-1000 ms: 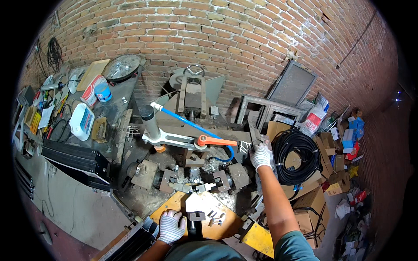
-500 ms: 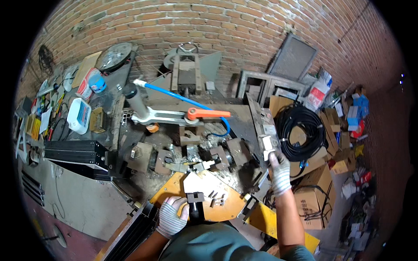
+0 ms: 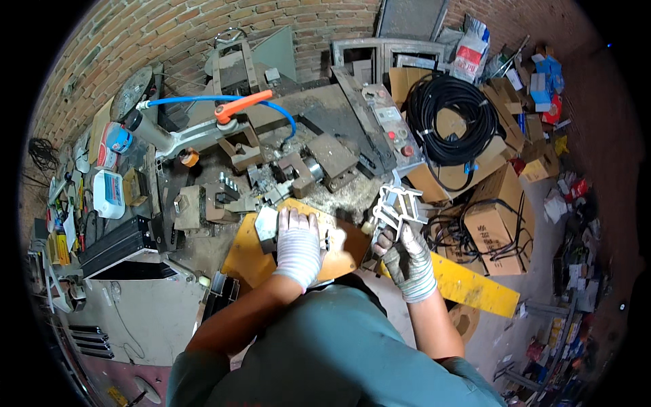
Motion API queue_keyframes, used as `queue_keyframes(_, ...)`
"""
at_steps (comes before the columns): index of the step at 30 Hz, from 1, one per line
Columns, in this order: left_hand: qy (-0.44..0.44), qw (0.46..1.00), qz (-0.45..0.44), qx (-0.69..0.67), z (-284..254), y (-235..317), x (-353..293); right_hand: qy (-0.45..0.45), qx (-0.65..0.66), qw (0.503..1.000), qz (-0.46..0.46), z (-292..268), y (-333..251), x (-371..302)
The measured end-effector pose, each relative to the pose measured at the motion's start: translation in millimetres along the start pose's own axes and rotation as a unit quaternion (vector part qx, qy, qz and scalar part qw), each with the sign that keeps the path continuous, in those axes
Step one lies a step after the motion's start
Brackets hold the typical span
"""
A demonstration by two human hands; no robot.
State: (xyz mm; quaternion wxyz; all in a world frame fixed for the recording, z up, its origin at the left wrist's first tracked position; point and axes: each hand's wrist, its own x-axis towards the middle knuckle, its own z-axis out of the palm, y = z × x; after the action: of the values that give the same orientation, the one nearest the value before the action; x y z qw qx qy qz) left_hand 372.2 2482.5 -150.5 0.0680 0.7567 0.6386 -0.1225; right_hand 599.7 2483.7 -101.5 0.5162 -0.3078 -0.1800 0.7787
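My right hand [image 3: 412, 266], in a striped, dirt-darkened glove, grips a short piece of silver aluminium profile [image 3: 401, 205] with open chambers. It is raised beside the right edge of an orange-yellow board [image 3: 245, 252]. Over the middle of that board lies my gloved left hand [image 3: 299, 249], palm down with its fingers stretched forward. What is under the palm is hidden. A pale flat plate [image 3: 266, 222] shows just left of its fingers. Beyond the board stand greasy metal blocks of a machine [image 3: 332, 157], with metal shavings around them.
An orange lever [image 3: 239, 106] and blue hose [image 3: 196, 99] cross the machine's far side. At right are a black cable coil [image 3: 453, 122], a cardboard box [image 3: 498, 217] and a yellow beam [image 3: 475, 288]. Dark profiles [image 3: 122, 247] and a white jug [image 3: 108, 195] stand left.
My view has swung to the right. The right hand has come back toward me, now holding the aluminium profile piece. My left hand has moved forward onto the board.
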Motion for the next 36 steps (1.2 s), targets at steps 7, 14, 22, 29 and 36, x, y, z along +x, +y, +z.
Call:
queue_keyframes(7,-0.122,0.991,-0.02,-0.046,11,18,22,0.03,-0.022,0.998,-0.042,-18,7,-30)
queue_keyframes(14,-0.087,0.99,-0.012,-0.113,26,19,14,0.094,-0.078,0.991,-0.046,-22,19,-46)
queue_keyframes(22,0.015,0.741,0.003,-0.671,17,10,-15,0.111,-0.279,0.942,-0.149,-16,26,-49)
queue_keyframes(29,-0.012,0.542,-0.01,-0.84,0,-12,-42,0.064,-0.332,0.932,-0.131,15,27,-48)
queue_keyframes(36,-0.002,0.358,-0.037,-0.933,0,-15,-72,0.039,-0.421,0.892,-0.159,46,34,-46)
